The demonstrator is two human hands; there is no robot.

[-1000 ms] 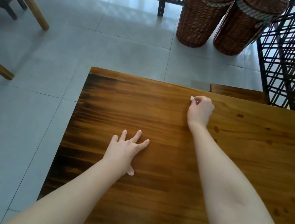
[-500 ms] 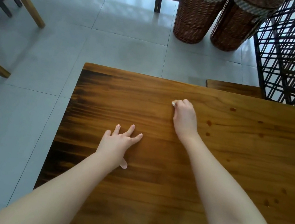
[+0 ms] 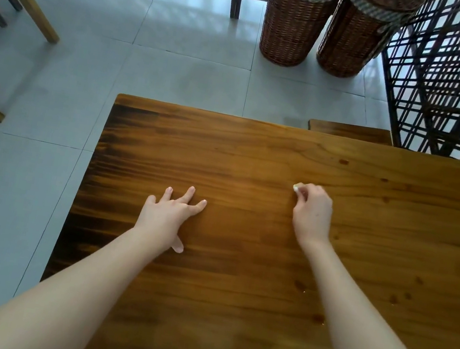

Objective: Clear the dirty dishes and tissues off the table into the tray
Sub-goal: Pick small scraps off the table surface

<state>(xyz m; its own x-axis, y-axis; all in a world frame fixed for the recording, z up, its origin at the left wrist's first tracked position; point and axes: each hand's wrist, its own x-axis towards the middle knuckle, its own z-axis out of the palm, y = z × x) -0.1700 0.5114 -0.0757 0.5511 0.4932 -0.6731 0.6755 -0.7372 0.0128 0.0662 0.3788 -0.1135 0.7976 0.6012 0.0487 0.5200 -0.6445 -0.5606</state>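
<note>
No writing, label, brand, number or sign can be read on anything in view.
</note>
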